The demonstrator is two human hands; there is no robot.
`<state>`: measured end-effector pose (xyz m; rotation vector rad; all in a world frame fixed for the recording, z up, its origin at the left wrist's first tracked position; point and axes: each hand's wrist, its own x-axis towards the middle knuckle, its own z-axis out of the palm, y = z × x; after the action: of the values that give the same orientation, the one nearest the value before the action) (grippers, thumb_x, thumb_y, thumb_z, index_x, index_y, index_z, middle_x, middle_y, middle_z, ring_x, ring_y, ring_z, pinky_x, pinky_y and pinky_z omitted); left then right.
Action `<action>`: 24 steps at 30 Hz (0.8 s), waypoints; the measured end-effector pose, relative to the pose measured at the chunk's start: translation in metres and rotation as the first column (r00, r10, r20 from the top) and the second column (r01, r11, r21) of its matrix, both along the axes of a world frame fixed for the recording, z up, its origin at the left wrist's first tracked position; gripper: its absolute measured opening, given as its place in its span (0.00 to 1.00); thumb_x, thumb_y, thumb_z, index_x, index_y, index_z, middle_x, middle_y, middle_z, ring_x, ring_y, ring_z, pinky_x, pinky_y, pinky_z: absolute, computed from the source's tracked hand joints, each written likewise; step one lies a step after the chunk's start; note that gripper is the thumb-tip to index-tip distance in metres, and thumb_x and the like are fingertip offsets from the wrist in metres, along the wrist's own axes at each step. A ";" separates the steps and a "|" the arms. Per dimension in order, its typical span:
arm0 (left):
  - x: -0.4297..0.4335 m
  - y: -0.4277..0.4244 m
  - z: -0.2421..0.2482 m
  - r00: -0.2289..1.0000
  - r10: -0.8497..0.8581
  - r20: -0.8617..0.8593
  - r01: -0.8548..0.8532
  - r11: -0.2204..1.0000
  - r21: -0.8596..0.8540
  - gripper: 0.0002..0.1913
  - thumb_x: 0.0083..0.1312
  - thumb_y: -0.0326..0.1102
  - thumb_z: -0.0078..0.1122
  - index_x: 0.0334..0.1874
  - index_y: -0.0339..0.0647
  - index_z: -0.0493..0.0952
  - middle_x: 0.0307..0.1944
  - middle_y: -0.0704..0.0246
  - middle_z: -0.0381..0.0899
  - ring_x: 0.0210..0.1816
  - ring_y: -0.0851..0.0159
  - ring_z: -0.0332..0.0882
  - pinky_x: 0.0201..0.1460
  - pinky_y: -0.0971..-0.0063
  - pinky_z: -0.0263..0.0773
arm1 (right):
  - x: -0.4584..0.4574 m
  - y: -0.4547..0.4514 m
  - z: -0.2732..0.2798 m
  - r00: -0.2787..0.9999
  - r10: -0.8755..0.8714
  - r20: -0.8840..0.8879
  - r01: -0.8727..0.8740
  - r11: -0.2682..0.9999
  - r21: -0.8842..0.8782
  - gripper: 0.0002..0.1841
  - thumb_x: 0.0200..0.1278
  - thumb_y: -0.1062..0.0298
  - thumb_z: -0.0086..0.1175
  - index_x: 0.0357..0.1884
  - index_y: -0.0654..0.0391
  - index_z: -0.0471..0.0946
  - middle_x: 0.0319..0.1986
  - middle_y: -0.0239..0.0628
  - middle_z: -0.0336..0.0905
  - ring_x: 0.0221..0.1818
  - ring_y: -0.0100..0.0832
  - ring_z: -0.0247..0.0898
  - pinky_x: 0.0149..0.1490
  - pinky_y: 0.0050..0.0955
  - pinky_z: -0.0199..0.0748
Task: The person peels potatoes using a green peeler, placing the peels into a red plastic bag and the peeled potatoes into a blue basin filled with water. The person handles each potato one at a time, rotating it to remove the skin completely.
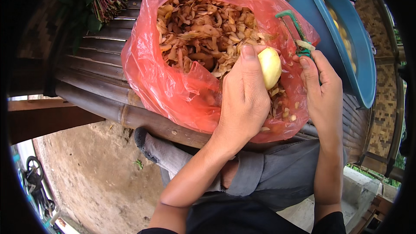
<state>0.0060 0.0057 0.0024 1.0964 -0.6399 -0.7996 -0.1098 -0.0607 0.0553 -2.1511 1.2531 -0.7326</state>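
My left hand (pixel 247 87) holds a pale yellow peeled potato (pixel 270 67) over a red plastic bag (pixel 169 87). Inside the bag lies a heap of brown and yellowish peels (pixel 208 26). To the right, my right hand (pixel 321 84) grips a green-handled peeler (pixel 296 27), its frame pointing up and away from me. A pale strip of peel (pixel 305 45) clings to the peeler near my fingertips. Potato and peeler are a short way apart. My left palm and the far side of the potato are hidden.
The bag rests on a bamboo slat bench (pixel 97 58). A blue plastic basin (pixel 338 45) holding several pale peeled potatoes (pixel 344 35) stands at the right. Bundled leafy stems (pixel 109 5) lie at the upper left. My socked foot (pixel 162 149) is by the bench's front bamboo pole (pixel 143 117).
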 end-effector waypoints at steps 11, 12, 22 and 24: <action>0.014 0.000 -0.006 0.873 -0.138 -0.467 0.143 0.989 -0.025 0.24 0.77 0.57 0.34 0.46 0.44 0.73 0.28 0.73 0.72 0.26 0.76 0.67 0.26 0.83 0.62 | 0.005 0.022 0.005 0.955 0.296 0.015 -0.295 0.944 0.150 0.09 0.70 0.68 0.55 0.44 0.63 0.76 0.30 0.45 0.79 0.30 0.39 0.77 0.39 0.29 0.73; 0.012 -0.001 -0.008 0.862 -0.074 -0.502 0.069 0.997 -0.028 0.23 0.78 0.56 0.34 0.46 0.45 0.73 0.29 0.74 0.73 0.27 0.75 0.69 0.28 0.82 0.67 | 0.007 0.023 0.004 0.950 0.313 0.004 -0.311 0.941 0.133 0.08 0.69 0.69 0.55 0.44 0.63 0.75 0.29 0.46 0.79 0.30 0.42 0.77 0.38 0.30 0.73; -0.001 0.001 -0.008 0.992 0.028 -0.126 -0.020 0.997 0.070 0.25 0.79 0.56 0.32 0.48 0.41 0.73 0.35 0.73 0.76 0.33 0.77 0.73 0.36 0.83 0.71 | 0.011 0.011 -0.005 0.990 0.134 -0.051 -0.136 0.990 -0.046 0.09 0.70 0.65 0.55 0.43 0.60 0.75 0.27 0.52 0.76 0.27 0.50 0.72 0.35 0.35 0.71; -0.003 -0.002 -0.005 0.996 0.048 -0.073 -0.052 0.997 -0.054 0.25 0.79 0.56 0.31 0.47 0.41 0.73 0.36 0.73 0.76 0.34 0.76 0.72 0.36 0.82 0.69 | 0.007 0.007 -0.007 0.999 0.028 -0.031 -0.031 0.995 -0.090 0.11 0.71 0.63 0.54 0.45 0.62 0.75 0.27 0.49 0.76 0.26 0.42 0.69 0.36 0.32 0.71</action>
<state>0.0032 0.0033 -0.0027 1.0248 -0.5690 -0.7709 -0.1030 -0.0539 0.0485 -2.2558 1.2221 -0.7613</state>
